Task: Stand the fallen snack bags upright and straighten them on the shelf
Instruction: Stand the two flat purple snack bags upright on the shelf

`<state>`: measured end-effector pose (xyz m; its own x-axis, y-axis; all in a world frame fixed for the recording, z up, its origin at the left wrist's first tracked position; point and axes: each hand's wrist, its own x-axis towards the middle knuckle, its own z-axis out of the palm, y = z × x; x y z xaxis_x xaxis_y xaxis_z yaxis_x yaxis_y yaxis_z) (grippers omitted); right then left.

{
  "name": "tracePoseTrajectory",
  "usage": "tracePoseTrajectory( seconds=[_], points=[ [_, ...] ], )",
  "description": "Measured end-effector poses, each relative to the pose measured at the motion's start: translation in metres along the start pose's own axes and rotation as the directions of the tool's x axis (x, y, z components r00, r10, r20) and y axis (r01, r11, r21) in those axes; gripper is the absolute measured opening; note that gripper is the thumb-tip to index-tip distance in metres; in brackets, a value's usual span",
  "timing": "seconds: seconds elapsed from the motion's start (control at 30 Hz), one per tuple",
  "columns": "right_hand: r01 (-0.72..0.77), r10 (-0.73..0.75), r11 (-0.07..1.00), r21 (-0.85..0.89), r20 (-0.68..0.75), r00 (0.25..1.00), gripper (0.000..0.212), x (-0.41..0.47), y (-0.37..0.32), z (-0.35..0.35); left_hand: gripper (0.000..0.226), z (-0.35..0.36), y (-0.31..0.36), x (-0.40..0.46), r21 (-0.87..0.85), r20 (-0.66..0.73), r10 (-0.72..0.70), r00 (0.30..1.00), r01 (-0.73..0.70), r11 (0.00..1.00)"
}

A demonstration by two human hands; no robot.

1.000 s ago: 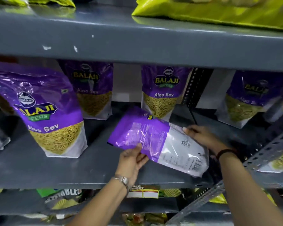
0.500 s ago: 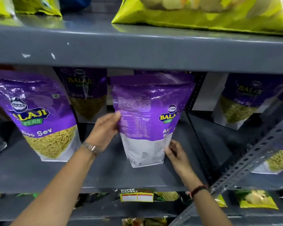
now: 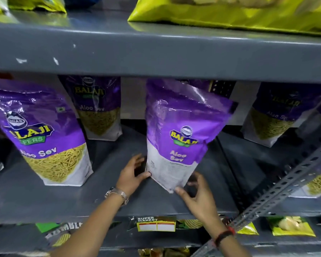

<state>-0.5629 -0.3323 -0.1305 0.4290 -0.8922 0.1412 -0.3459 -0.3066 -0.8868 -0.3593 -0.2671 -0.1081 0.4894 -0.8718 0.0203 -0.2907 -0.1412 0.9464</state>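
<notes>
**Purple bag upright, both hands at its base**

On the grey shelf (image 3: 50,199), a purple Aloo Sev bag (image 3: 44,134) stands at the left. The left hand (image 3: 131,175) (watch at the wrist) has spread fingers, thumb touching the lower left corner of the middle bag (image 3: 180,134), which stands upright, turned slightly. The right hand (image 3: 200,197), fingers loosely curled, touches its front bottom corner without clasping it.

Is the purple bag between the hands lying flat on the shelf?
No, the purple bag stands upright on the shelf, with both hands at its base.
</notes>
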Motion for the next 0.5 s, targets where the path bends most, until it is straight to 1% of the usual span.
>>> tracePoseTrajectory(
  seconds=[0.03,0.07,0.1,0.13,0.17,0.2,0.23,0.27,0.3,0.33,0.37,0.4,0.43,0.47,0.5],
  points=[
    [0.037,-0.04,0.999,-0.028,-0.08,0.996,0.037,-0.003,0.001,-0.002,0.058,0.0,0.0,-0.003,-0.023,-0.053,0.006,0.999,-0.007,1.0],
    [0.057,-0.058,0.998,-0.008,-0.149,0.987,0.028,-0.002,0.002,-0.005,0.051,0.002,0.001,-0.007,-0.048,-0.101,0.011,0.995,-0.016,0.999],
    [0.056,-0.046,0.997,0.046,-0.195,0.98,0.023,0.004,0.0,-0.007,0.046,0.004,0.001,-0.013,-0.077,-0.143,0.017,0.99,-0.028,0.997],
    [0.031,-0.005,0.992,0.125,-0.201,0.98,0.022,0.014,-0.006,-0.008,0.044,0.009,0.002,-0.021,-0.103,-0.177,0.032,0.984,-0.051,0.993],
    [-0.019,0.054,0.977,0.212,-0.162,0.985,0.023,0.026,-0.015,-0.008,0.046,0.014,0.002,-0.028,-0.113,-0.199,0.057,0.978,-0.081,0.99],
    [-0.089,0.12,0.953,0.291,-0.09,0.989,0.025,0.037,-0.025,-0.006,0.052,0.02,0.004,-0.035,-0.102,-0.2,0.091,0.976,-0.113,0.988],
    [-0.159,0.17,0.923,0.351,0.0,0.985,0.03,0.047,-0.034,-0.002,0.062,0.027,0.006,-0.041,-0.083,-0.168,0.124,0.978,-0.139,0.987],
    [-0.179,0.16,0.904,0.388,0.08,0.984,0.035,0.053,-0.036,0.002,0.077,0.034,0.009,-0.045,-0.077,-0.102,0.145,0.984,-0.153,0.985],
    [-0.175,0.121,0.888,0.424,0.151,0.981,0.042,0.051,-0.035,0.004,0.097,0.039,0.011,-0.048,-0.074,-0.023,0.146,0.989,-0.148,0.986],
    [-0.194,0.122,0.875,0.444,0.185,0.975,0.046,0.048,-0.039,0.008,0.114,0.041,0.014,-0.046,-0.074,0.054,0.134,0.99,-0.13,0.989],
    [-0.213,0.136,0.852,0.478,0.191,0.972,0.049,0.044,-0.044,0.015,0.123,0.038,0.016,-0.041,-0.087,0.126,0.109,0.986,-0.099,0.991],
    [-0.207,0.139,0.828,0.521,0.167,0.976,0.057,0.037,-0.048,0.023,0.126,0.032,0.018,-0.033,-0.104,0.198,0.094,0.976,-0.074,0.992],
    [-0.151,0.107,0.823,0.548,0.111,0.988,0.067,0.026,-0.046,0.03,0.129,0.024,0.019,-0.026,-0.096,0.256,0.081,0.963,-0.058,0.994],
    [-0.099,0.09,0.826,0.556,0.043,0.995,0.074,0.014,-0.043,0.036,0.134,0.016,0.018,-0.019,-0.056,0.287,0.067,0.956,-0.053,0.997],
    [-0.083,0.109,0.823,0.562,-0.014,0.994,0.077,0.004,-0.042,0.039,0.139,0.01,0.018,-0.014,-0.011,0.29,0.045,0.956,-0.044,0.999]
  ],
)
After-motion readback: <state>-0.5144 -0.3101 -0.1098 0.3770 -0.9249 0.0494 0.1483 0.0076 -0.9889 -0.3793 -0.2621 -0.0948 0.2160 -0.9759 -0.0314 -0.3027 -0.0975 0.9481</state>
